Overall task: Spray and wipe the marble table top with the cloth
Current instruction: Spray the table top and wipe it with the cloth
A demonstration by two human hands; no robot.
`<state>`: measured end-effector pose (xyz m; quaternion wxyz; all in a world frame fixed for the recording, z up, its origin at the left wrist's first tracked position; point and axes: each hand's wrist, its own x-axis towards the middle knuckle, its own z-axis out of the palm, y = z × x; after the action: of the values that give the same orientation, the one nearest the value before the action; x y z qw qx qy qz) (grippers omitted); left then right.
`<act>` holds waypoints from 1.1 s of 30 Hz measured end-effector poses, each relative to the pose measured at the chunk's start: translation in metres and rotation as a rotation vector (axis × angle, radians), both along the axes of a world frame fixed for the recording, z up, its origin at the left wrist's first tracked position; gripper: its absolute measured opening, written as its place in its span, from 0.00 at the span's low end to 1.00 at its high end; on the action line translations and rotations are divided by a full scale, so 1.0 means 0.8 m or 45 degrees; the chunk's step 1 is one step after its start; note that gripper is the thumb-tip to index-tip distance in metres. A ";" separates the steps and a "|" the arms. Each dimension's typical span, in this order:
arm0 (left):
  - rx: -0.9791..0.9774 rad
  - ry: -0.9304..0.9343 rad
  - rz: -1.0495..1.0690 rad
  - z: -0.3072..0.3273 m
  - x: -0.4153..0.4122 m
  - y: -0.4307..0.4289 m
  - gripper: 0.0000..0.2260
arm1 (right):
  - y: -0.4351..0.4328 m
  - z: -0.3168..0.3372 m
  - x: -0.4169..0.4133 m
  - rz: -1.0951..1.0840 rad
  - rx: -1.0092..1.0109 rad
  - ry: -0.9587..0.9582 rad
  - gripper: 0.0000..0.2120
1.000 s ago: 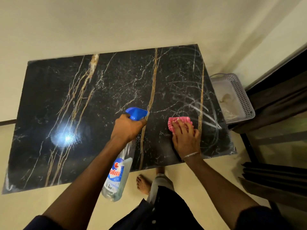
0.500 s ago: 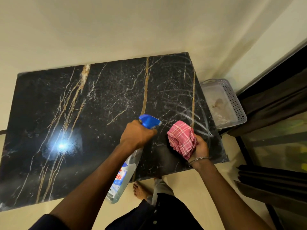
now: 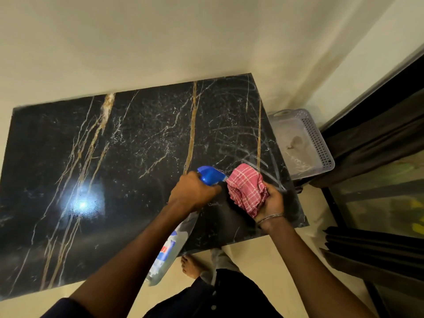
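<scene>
A black marble table top with gold and white veins fills the middle of the view. My left hand grips a clear spray bottle by its blue trigger head, nozzle pointing right at the cloth. My right hand holds a bunched pink checked cloth lifted off the table, just above its near right corner. Wet wipe streaks show on the right part of the marble.
A pale perforated plastic basket stands on the floor beside the table's right edge. Dark curtains and a glass door frame lie at the far right. A cream wall is behind the table. My bare foot is below the near edge.
My right hand lifted the cloth from flat on the marble and bunched it up. My left hand swung the bottle's nozzle right, close to the cloth. The view shifted down.
</scene>
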<state>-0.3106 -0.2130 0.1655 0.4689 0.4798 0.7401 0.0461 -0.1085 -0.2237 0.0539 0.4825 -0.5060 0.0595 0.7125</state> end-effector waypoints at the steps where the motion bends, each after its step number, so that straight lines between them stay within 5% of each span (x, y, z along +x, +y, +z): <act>1: -0.006 -0.012 0.000 0.001 0.002 0.001 0.29 | 0.001 0.000 0.002 0.000 -0.019 -0.010 0.22; 3: -0.009 -0.008 -0.005 -0.001 0.004 0.002 0.34 | 0.001 0.004 0.001 0.013 -0.028 -0.057 0.21; 6: -0.009 0.013 0.050 0.000 0.002 0.004 0.24 | 0.001 0.011 -0.003 0.088 0.087 -0.264 0.20; 9: 0.008 0.039 0.157 -0.006 -0.016 0.006 0.18 | -0.012 0.004 -0.006 0.568 0.532 -1.228 0.21; 12: 0.031 0.044 0.232 -0.012 -0.035 0.007 0.24 | -0.036 -0.039 -0.017 1.558 1.165 -2.161 0.27; 14: 0.026 0.037 0.250 -0.017 -0.046 0.007 0.26 | -0.047 -0.067 -0.025 1.925 1.282 -2.465 0.31; 19: -0.037 -0.006 0.324 -0.032 -0.065 0.008 0.24 | 0.029 -0.065 -0.046 1.995 1.437 -2.424 0.30; 25: -0.030 -0.178 0.496 -0.053 -0.085 0.021 0.14 | 0.218 -0.065 -0.116 2.004 1.158 -2.465 0.29; 27: -0.038 -0.204 0.518 -0.057 -0.093 0.024 0.17 | 0.264 -0.064 -0.132 2.032 1.091 -2.467 0.29; 30: 0.008 -0.210 0.571 -0.057 -0.103 0.027 0.21 | 0.274 -0.064 -0.139 1.998 1.036 -2.493 0.29; 33: 0.064 -0.240 0.591 -0.051 -0.108 0.031 0.10 | 0.207 -0.059 -0.138 1.986 1.136 -2.466 0.30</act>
<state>-0.3971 -0.1882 0.1246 0.5007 0.3020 0.7821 0.2156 -0.2188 -0.0580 0.0066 -0.0805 -0.5073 -0.8506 0.1121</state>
